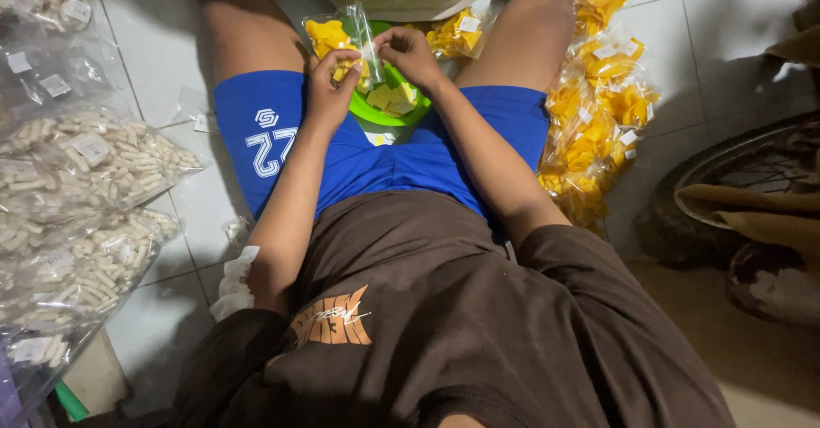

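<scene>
Head view is showing 2 bare hands working over a green bowl point(367, 112) that is sitting between the person's legs on the tiled floor point(162, 69). Left hand point(331, 86) is pinching the lower part of a clear plastic bag point(346, 39), fingers clenched on the film. Right hand point(408, 55) is gripping the same bag at its upper edge, fingertips closed on the plastic. From the left hand the bag is lying toward 12 o'clock; from the right hand it is lying toward 9 o'clock. Its long axis is running roughly from 12 to 6 o'clock, tilted slightly. Both hands are touching it, so neither is nearer.

Containers:
1. The clear plastic bag is holding yellow chips.
2. The green bowl is holding loose yellow chips point(389, 96).
3. Filled yellow packets point(598, 95) are piling up at 3 o'clock.
4. Bags of white stick snacks point(85, 163) are lying at 9 o'clock.
</scene>
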